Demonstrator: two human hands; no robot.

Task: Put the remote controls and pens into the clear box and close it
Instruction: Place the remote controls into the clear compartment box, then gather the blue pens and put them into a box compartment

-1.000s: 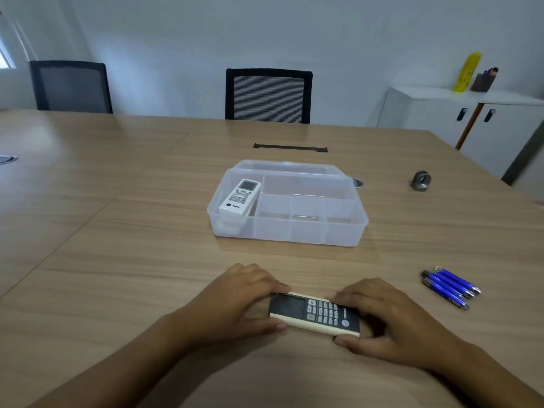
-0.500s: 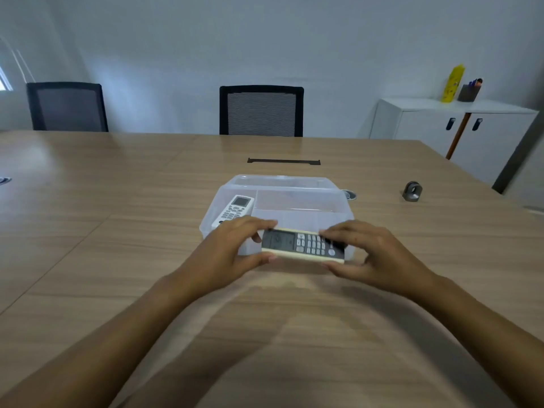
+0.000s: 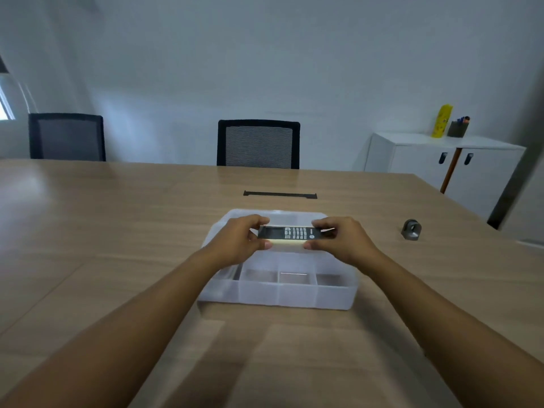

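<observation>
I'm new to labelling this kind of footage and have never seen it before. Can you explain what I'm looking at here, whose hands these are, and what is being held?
There is no machine here: a person wears a camera on the head, looking forward and down, so the arms reach in from the bottom edge. The left hand and right hand each pinch one end of a dark remote control, holding it level over the clear box, which sits open on the wooden table. The box's small front compartments look empty. A small grey object lies on the table to the right. Chairs and a white cabinet stand behind.
</observation>
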